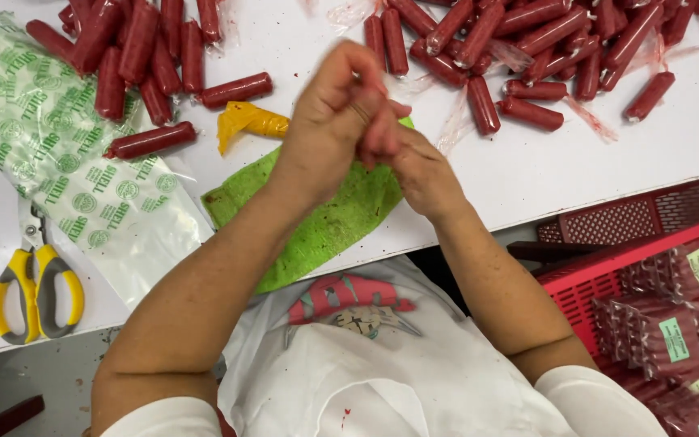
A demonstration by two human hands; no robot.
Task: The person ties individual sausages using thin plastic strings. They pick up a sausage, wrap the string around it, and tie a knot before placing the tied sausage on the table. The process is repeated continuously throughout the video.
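Observation:
My left hand (335, 105) and my right hand (419, 168) are pressed together above a green cloth (325, 222) on the white table (527, 174). Both sets of fingers are curled and interlocked, slightly blurred. Whether anything is between them is hidden. Several red sausages in clear wrap lie in a pile at the back left (135, 48) and another at the back right (527, 40). One single sausage (151, 140) lies left of the cloth. A crumpled yellow piece (248, 121) rests just left of my left hand.
A clear plastic bag with green print (50, 154) covers the table's left side. Yellow-handled scissors (36, 283) lie near the front left edge. A red crate (608, 279) at the right holds packed, labelled sausage bundles (681, 324).

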